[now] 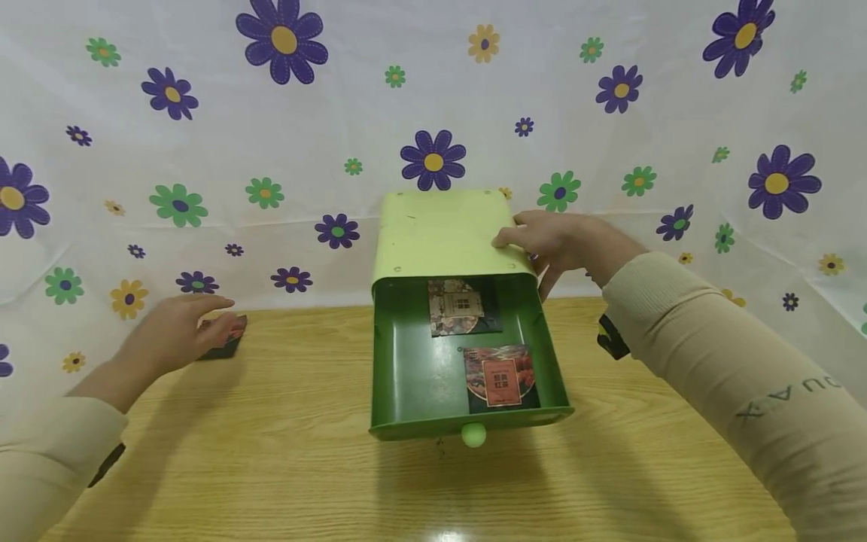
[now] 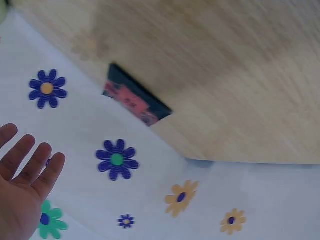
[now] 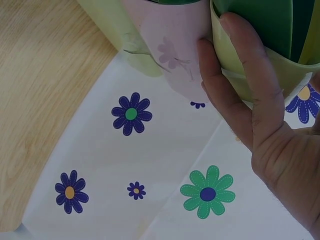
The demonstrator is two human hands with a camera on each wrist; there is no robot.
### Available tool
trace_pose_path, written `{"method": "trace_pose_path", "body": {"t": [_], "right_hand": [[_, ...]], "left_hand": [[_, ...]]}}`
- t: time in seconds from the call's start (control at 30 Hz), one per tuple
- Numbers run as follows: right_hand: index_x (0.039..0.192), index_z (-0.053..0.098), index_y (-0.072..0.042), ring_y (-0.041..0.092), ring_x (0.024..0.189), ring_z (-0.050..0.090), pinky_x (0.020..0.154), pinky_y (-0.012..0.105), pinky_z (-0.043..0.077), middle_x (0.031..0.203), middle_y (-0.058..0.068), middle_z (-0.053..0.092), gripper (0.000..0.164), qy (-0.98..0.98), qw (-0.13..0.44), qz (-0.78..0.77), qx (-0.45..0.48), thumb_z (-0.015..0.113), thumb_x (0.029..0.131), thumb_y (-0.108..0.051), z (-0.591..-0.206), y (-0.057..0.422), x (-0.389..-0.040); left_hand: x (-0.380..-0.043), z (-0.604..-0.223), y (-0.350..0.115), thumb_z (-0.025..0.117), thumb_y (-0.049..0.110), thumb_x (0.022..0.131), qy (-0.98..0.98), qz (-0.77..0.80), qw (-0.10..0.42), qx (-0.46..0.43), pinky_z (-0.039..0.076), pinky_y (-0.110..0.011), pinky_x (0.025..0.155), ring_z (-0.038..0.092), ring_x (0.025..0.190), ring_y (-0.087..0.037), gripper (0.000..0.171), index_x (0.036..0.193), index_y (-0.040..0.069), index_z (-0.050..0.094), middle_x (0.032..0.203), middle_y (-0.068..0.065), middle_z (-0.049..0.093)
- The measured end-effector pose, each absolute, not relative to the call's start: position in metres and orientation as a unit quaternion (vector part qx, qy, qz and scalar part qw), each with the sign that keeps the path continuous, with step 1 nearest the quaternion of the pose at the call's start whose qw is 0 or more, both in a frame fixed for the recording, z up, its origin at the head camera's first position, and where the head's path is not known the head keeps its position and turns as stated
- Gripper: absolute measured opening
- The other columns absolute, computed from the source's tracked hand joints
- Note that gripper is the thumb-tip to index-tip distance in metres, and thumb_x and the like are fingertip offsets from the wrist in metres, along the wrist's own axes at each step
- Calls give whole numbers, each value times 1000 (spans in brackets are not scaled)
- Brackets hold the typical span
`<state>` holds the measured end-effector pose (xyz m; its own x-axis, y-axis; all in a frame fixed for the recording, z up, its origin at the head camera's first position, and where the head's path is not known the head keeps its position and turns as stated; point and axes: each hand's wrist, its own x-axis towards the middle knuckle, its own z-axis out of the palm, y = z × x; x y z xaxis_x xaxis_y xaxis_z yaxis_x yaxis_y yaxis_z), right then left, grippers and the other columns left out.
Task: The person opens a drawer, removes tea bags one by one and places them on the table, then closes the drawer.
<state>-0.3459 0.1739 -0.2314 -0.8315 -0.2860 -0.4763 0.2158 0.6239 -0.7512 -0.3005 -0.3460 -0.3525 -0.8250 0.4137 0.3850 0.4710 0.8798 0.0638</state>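
Observation:
A yellow-green drawer box [image 1: 440, 233] stands in the middle with its dark green drawer [image 1: 416, 376] pulled out toward me. A floral packet [image 1: 457, 305] with Chinese print lies at the back of the drawer. Nearer the front right lies a red and black packet [image 1: 500, 379], its label showing the Chinese words for black tea. My right hand [image 1: 552, 237] holds the box's right side, fingers reaching over its top edge and down the side wall. Off to the left, my left hand [image 1: 172, 331] hovers with loosely bent fingers, holding nothing, close to another dark packet [image 2: 132, 100].
The right wrist view shows a pink tier [image 3: 175, 45] beside the yellow-green one. A round green knob [image 1: 473, 434] sits on the drawer front. Behind the wooden table [image 1: 284, 421] hangs a white flower-print cloth [image 1: 379, 113].

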Motion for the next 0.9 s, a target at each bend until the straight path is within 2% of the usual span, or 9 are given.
{"method": "trace_pose_path", "body": {"t": [0.23,0.37,0.47,0.57,0.67,0.83,0.9], "right_hand": [[155,14,-11,50,120,56,74,58,59,135,26,46,66,854,287,-432,-24,47,103,-34,-230,173,-344],[154,17,-11,49,118,57,75,58,59,134,26,47,63,855,289,-430,-30,46,103,-34,-230,174,-344],[153,18,-11,48,116,59,75,58,59,133,27,49,61,856,290,-427,-35,45,104,-34,-230,175,-343],[154,18,-11,48,115,60,75,58,59,133,27,49,61,857,290,-425,-35,44,104,-34,-230,175,-343],[154,17,-11,49,115,60,75,58,59,133,27,49,62,857,290,-424,-34,45,104,-34,-230,175,-343],[152,19,-10,48,115,60,76,58,59,133,27,49,61,857,291,-424,-43,45,103,-34,-230,175,-343],[152,19,-10,48,115,60,76,57,59,133,27,49,61,858,289,-423,-43,45,103,-35,-230,174,-343]], "left_hand": [[-286,-329,-313,75,15,86,-923,-96,245,-281,55,-58,84,69,100,-42,26,110,3,74,108,-20,73],[-276,-314,-288,76,11,84,-898,-109,273,-328,58,-53,76,71,94,-37,27,111,4,74,110,-19,73],[-268,-304,-269,74,14,87,-877,-112,287,-369,58,-49,72,70,93,-33,25,110,4,74,109,-16,73],[-262,-297,-249,67,24,95,-851,-121,305,-410,58,-47,75,71,93,-32,26,108,3,74,105,-14,74],[-255,-290,-230,62,29,99,-832,-134,314,-438,58,-47,78,71,95,-30,30,106,3,74,102,-12,75],[-243,-279,-199,68,19,92,-819,-149,301,-466,60,-40,72,72,89,-23,20,104,5,75,100,-8,75],[-239,-277,-187,67,19,93,-814,-153,294,-477,60,-39,72,71,89,-22,20,104,5,75,100,-7,74]]}}
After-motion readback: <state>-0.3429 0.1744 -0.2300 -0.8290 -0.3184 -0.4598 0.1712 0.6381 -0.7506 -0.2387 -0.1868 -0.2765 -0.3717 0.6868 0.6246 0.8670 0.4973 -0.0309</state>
